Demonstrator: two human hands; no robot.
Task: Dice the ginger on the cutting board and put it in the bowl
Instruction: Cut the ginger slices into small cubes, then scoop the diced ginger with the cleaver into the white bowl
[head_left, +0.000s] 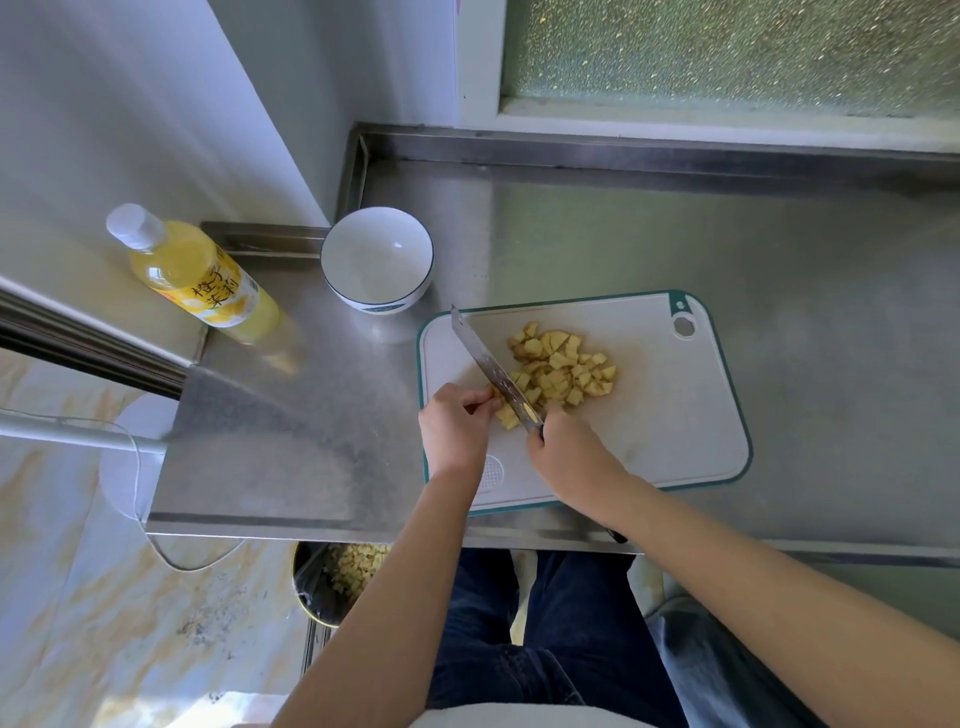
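A pile of yellow diced ginger (563, 369) lies on the white cutting board with a teal rim (670, 415). My right hand (569, 457) grips the handle of a knife (485, 364); the blade slants up-left across the board, its edge against the left side of the pile. My left hand (457, 428) sits at the board's left edge, fingers curled and pinching ginger pieces beside the blade. The white bowl with a blue rim (376, 257) stands empty on the counter, up-left of the board.
A bottle of yellow drink (192, 273) stands at the counter's left corner. The steel counter (779, 249) ends at a front edge near my legs. Below it on the floor sits a bin (337, 579) holding diced pieces. A white cable hangs at left.
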